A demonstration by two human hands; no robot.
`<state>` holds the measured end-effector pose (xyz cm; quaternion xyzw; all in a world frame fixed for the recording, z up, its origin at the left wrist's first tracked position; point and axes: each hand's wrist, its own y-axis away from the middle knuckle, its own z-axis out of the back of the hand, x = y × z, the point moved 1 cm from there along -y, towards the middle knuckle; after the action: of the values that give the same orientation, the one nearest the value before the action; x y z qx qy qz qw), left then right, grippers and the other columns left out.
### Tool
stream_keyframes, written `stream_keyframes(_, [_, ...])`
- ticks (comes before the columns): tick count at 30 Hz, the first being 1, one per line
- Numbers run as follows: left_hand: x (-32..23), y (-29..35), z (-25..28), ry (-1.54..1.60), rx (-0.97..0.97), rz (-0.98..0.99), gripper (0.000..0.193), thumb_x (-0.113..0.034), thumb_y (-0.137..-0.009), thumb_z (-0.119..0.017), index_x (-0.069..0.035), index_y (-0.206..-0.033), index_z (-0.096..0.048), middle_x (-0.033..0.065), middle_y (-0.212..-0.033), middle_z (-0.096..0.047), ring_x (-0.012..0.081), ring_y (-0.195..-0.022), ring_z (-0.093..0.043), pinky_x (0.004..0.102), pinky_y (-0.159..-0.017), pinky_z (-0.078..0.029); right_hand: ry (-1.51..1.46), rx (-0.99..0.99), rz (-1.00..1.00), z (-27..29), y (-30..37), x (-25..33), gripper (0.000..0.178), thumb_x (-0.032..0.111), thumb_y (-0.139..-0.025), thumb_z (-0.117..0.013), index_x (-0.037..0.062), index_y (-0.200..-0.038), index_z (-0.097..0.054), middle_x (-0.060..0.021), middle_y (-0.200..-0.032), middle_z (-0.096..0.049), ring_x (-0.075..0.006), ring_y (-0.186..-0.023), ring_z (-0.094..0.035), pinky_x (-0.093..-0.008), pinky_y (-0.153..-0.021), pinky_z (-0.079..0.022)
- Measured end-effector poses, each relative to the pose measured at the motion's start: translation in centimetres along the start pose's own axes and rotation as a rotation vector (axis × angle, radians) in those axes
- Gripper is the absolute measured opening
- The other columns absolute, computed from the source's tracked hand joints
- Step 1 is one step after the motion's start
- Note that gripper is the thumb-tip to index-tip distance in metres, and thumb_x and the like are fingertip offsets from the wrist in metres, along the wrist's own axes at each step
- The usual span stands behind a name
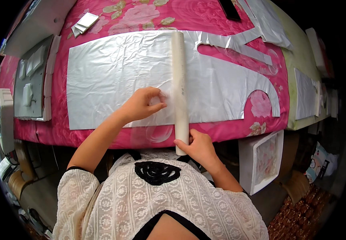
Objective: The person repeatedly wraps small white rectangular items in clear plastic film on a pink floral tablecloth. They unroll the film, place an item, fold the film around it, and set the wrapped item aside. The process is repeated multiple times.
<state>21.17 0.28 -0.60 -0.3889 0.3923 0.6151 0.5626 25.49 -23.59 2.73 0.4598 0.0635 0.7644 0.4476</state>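
A large silver foil-like sheet [105, 72], with curved cut-outs at its right end, lies flat across the table. A long pale roll [179, 80] rests across it, its near end jutting past the table's front edge. My right hand [200, 148] is closed around that near end. Left of the roll, my left hand [146, 105] hovers over the foil with thumb and fingertips bent toward each other in a pinch. Something thin and see-through seems to be at its fingertips, too faint to make out. A clear, shiny layer shows beside the roll at the front edge.
A pink floral cloth [141, 18] covers the table. Small white packets [86, 22] and a black phone [230, 10] lie at the back. More silver sheets [271, 26] are at the far right. A grey board [33, 80] stands left; a white foam box [261, 162] is below right.
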Motion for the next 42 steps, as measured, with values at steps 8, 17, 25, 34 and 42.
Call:
stream_keyframes(8, [2.0, 5.2, 15.0, 0.446, 0.056, 0.408, 0.011, -0.010, -0.081, -0.065, -0.004, -0.084, -0.057, -0.0006, -0.071, -0.059, 0.0082, -0.063, -0.059, 0.0233, -0.060, -0.049, -0.023, -0.035, 0.008, 0.4, 0.3, -1.1, 0.049, 0.043, -0.071, -0.071, -0.0035, -0.082, -0.060, -0.0185, -0.070, -0.064, -0.0305, -0.065, -0.064, -0.0376, -0.060, -0.050])
stream_keyframes(17, [4.6, 8.2, 21.8, 0.214, 0.021, 0.609, 0.028, -0.008, -0.074, -0.070, -0.004, -0.099, -0.057, 0.0004, -0.076, -0.061, 0.0062, -0.068, -0.058, 0.0201, -0.063, -0.046, -0.010, -0.081, 0.016, 0.2, 0.6, -1.2, 0.048, 0.042, -0.072, -0.071, -0.0038, -0.081, -0.061, -0.0188, -0.069, -0.064, -0.0307, -0.064, -0.064, -0.0383, -0.060, -0.050])
stream_keyframes(25, [6.2, 8.4, 21.1, -0.268, -0.066, 0.631, 0.034, -0.003, -0.073, -0.069, -0.002, -0.104, -0.056, 0.0070, -0.087, -0.062, 0.0169, -0.081, -0.061, 0.0289, -0.072, -0.048, 0.007, -0.132, 0.022, 0.5, 0.7, -1.7, 0.044, 0.040, -0.073, -0.070, -0.0025, -0.080, -0.060, -0.0186, -0.069, -0.063, -0.0307, -0.063, -0.064, -0.0380, -0.059, -0.049])
stream_keyframes(34, [-3.3, -0.7, 0.4, -0.399, -0.361, -0.246, 0.049, 0.000, -0.079, -0.058, -0.001, -0.126, -0.045, 0.0153, -0.133, -0.044, 0.0345, -0.120, -0.045, 0.0399, -0.098, -0.040, 0.025, -0.083, -0.037, 1.1, 0.7, -1.8, 0.042, 0.036, -0.072, -0.071, -0.0034, -0.085, -0.062, -0.0186, -0.073, -0.065, -0.0285, -0.067, -0.066, -0.0351, -0.061, -0.051])
stream_keyframes(42, [-0.4, -3.3, -6.8, -0.697, -0.169, -0.135, 0.064, -0.022, -0.085, -0.043, 0.010, -0.137, -0.025, 0.0268, -0.145, -0.023, 0.0388, -0.137, -0.018, 0.0483, -0.112, -0.011, -0.077, 0.031, -0.025, 2.0, 0.3, -2.4, 0.051, 0.045, -0.073, -0.071, -0.0041, -0.082, -0.062, -0.0171, -0.069, -0.065, -0.0288, -0.064, -0.065, -0.0358, -0.060, -0.050])
